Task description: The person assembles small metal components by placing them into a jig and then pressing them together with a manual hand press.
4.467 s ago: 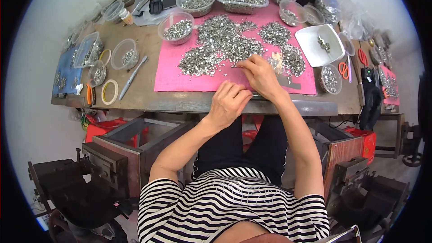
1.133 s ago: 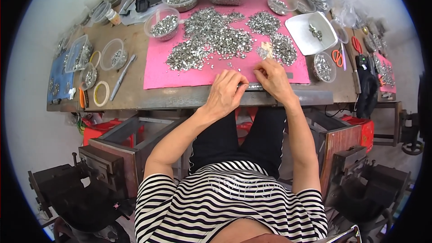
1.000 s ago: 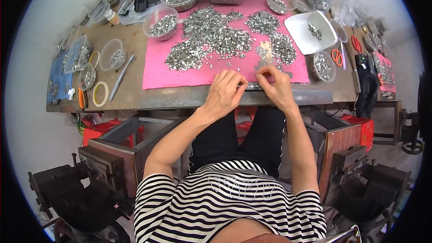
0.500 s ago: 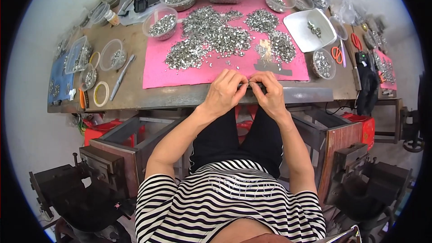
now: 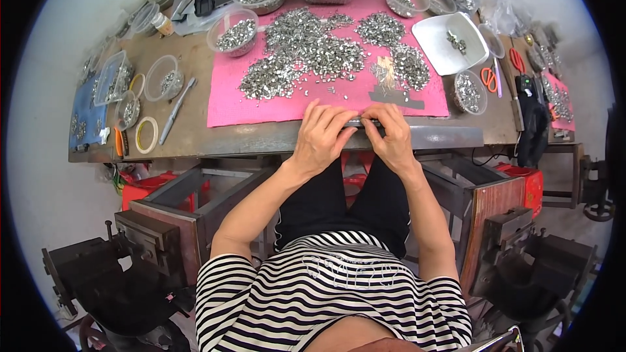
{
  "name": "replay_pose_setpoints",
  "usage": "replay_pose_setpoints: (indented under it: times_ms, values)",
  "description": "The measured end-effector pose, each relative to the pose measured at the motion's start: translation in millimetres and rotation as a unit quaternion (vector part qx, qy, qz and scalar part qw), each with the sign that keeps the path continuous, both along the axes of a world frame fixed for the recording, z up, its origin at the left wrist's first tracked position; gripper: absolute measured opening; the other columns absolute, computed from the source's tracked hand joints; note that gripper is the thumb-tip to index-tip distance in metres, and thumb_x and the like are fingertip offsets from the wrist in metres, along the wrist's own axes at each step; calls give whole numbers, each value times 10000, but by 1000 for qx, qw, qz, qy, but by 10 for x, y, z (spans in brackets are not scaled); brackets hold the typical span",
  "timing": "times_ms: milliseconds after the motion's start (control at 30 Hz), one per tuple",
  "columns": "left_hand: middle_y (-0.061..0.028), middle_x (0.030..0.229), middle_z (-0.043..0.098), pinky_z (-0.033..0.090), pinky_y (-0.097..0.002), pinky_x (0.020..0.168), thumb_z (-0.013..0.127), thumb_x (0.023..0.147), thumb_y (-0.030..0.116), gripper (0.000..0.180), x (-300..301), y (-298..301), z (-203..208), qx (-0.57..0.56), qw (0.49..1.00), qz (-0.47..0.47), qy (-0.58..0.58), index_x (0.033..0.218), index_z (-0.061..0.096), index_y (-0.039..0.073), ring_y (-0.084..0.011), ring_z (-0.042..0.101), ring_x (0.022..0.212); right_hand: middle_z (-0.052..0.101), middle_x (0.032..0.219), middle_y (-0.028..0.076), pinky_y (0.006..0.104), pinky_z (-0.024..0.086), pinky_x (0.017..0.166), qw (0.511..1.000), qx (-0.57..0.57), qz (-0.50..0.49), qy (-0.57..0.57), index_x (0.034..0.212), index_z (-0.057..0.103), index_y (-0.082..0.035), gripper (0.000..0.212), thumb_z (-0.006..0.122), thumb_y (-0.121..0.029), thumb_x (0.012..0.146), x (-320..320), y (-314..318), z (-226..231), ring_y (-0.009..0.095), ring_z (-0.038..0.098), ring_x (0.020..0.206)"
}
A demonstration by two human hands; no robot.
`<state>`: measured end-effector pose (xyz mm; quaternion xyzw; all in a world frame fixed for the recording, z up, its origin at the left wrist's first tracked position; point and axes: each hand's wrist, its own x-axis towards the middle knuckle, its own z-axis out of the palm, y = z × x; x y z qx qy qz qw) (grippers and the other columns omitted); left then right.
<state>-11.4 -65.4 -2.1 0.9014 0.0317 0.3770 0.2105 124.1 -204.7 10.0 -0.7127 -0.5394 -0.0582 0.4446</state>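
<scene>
We pinch a thin dark metal strip [image 5: 362,122] between our left hand [image 5: 323,137] and right hand [image 5: 392,135] at the pink mat's [image 5: 228,101] near edge. Behind, clear tubs [image 5: 233,30] and a white tray [image 5: 448,49] hold small silver parts.

Metal parts [image 5: 313,52] on mat [image 5: 228,107], tray [image 5: 438,39] right, bowls [image 5: 236,29] behind.

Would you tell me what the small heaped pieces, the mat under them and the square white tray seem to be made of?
Small pieces: probably metal, silvery and glinting. Pink mat: likely foam or rubber sheet, matte and flat. White tray: seemingly plastic, smooth, faintly glossy, with a raised rim.
</scene>
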Motion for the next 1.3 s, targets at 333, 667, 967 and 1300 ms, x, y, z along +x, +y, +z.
replay_pose_setpoints:
  times_ms: [333, 667, 967, 1300]
  values:
    - [-117, 1098, 689, 480, -475, 949, 801, 799, 38, 412, 5, -10, -103, -77, 997, 2, -33, 1189, 667, 40, -331, 638, 1013, 656, 947, 69, 394, 456, 789, 996, -21, 20, -80, 965, 664, -49, 190, 740, 11, 801, 47, -10, 50, 276, 618, 873]
    - [-109, 1089, 667, 463, -437, 888, 751, 824, 36, 413, -3, -27, -122, -98, 995, -8, -30, 1227, 667, 62, -313, 605, 1004, 694, 1020, 93, 392, 478, 854, 1000, -18, 10, -19, 1043, 695, -52, 216, 717, 3, 836, 86, -136, -11, 290, 655, 959]
    - [-75, 1064, 632, 456, -420, 862, 711, 843, 22, 370, -38, -20, -114, -24, 1000, 1, 8, 1187, 727, 157, -294, 581, 986, 660, 1054, 112, 417, 480, 881, 989, -28, -61, -134, 1098, 705, -70, 286, 755, -38, 818, 15, -419, -69, 303, 643, 1001]
    - [-88, 1121, 574, 345, -454, 951, 825, 799, 277, 455, -393, 319, -95, -29, 991, 100, 89, 1201, 682, 117, -300, 512, 1061, 639, 1163, 142, 398, 514, 926, 988, -122, -22, 91, 1272, 634, -51, 511, 810, -67, 793, 128, -433, 137, 325, 639, 1062]
